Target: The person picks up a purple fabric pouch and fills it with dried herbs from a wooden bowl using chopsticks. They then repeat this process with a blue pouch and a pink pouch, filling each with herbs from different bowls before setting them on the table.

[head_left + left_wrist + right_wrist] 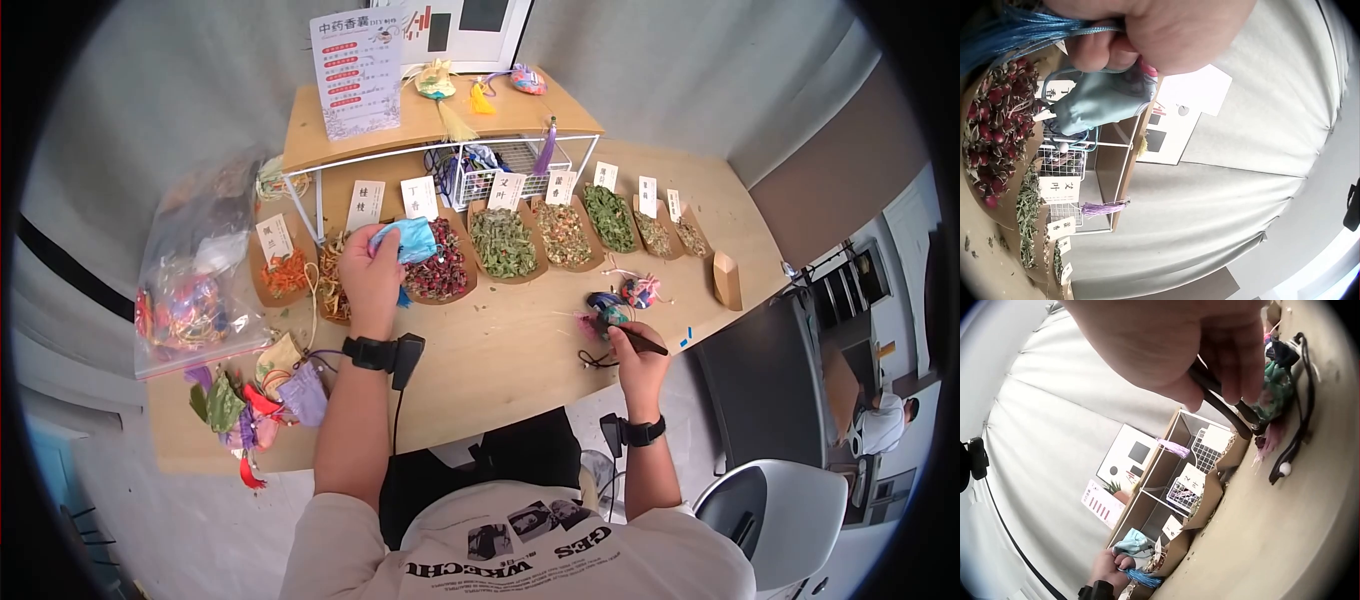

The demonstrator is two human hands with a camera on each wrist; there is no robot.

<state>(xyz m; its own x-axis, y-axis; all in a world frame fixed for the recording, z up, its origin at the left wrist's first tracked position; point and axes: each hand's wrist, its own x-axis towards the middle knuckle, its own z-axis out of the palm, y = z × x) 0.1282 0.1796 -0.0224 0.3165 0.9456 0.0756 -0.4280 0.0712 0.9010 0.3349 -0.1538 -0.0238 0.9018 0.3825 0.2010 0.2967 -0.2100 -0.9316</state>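
My left hand (372, 270) pinches a light blue drawstring pouch (412, 240) above the tray of dried rosebuds (447, 268). In the left wrist view, a blue tassel (1016, 47) hangs from it beside the fingers. My right hand (640, 365) holds dark tongs (1227, 414) over the right part of the table. A small dark reddish bit (1260, 442) shows at their tips. Close by lies a green and dark blue pouch (1277, 390) with a black cord (1304, 419) and a pink tassel (1269, 444). A pink patterned pouch (640, 291) sits just behind it.
Labelled paper trays of dried herbs, such as green leaves (505, 243) and orange flowers (285, 275), line the table. Behind stands a wooden shelf (300, 115) with a wire basket (490, 185). A plastic bag (200, 300) and several pouches (303, 395) lie at left.
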